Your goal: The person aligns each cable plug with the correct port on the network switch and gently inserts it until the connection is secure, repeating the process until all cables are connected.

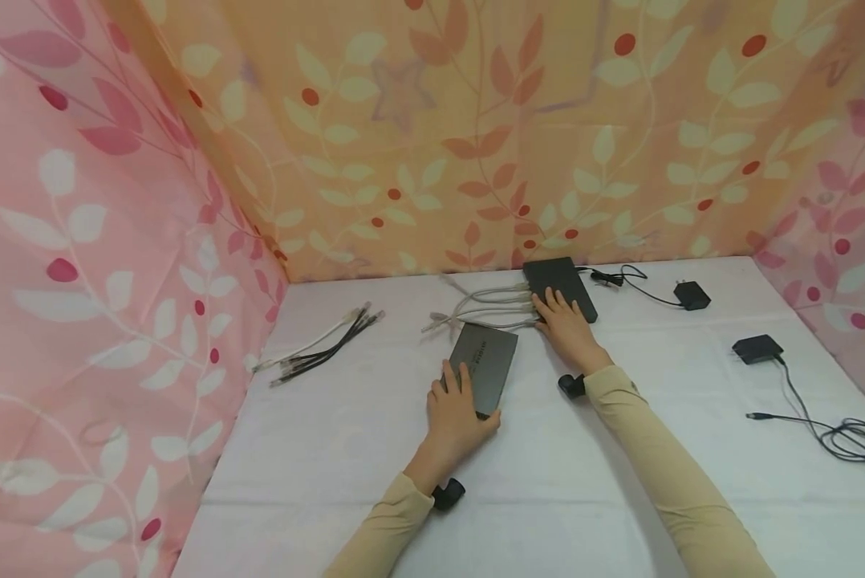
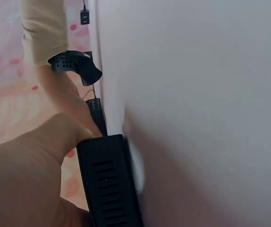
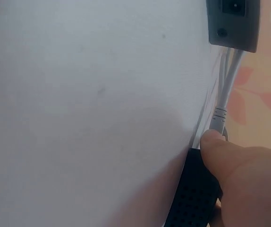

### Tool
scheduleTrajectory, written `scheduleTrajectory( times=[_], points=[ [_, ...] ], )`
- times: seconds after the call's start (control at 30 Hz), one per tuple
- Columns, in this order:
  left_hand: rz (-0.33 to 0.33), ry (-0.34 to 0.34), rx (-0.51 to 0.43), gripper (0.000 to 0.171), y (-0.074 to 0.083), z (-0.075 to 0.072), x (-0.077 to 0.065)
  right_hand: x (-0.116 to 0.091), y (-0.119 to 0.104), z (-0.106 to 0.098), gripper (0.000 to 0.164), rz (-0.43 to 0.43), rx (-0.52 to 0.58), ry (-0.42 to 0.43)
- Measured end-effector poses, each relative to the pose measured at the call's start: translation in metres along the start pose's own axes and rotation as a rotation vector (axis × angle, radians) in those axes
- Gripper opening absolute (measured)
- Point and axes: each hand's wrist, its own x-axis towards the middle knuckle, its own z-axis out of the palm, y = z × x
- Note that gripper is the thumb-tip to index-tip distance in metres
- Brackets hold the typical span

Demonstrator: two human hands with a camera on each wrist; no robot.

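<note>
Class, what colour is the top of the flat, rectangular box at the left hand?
The flat box has a dark grey top, clearest in the head view.

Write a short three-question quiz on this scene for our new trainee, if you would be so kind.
1. Count: How many black power adapters are visible at the person's right?
2. True or false: The black-and-white cable bundle at the person's left is plugged into the grey box.
3. Multiple choice: What does the left grip hold? A) a power adapter B) the grey box C) the cable bundle

Key: 1. Two. 2. False; it lies apart. 3. B.
</note>
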Motion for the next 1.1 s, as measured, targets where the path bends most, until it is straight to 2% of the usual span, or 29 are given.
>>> scheduleTrajectory(
  times=[0.17,0.27,0.5,0.67,0.9,1.1],
  points=[
    [0.081,-0.024,-0.029,0.095,-0.009,0.000,0.002,0.001,0.001,-0.001,0.056,0.005,0.026,0.011],
    [0.131,-0.055,-0.016,0.094,-0.020,-0.002,0.005,0.002,0.001,-0.001,0.056,0.002,0.044,0.021],
    [0.231,-0.127,-0.053,0.095,-0.046,-0.007,0.011,0.002,0.003,0.000,0.056,0.020,0.036,0.006],
    [0.270,-0.150,-0.068,0.096,-0.057,-0.009,0.015,0.002,0.003,-0.001,0.057,0.014,0.041,0.000],
    [0.339,-0.195,-0.096,0.096,-0.064,-0.012,0.023,0.001,0.004,-0.001,0.057,0.020,0.039,0.012],
    [0.344,-0.262,-0.149,0.096,-0.074,-0.017,0.027,0.000,0.002,-0.001,0.058,0.012,0.048,-0.004]
  ],
)
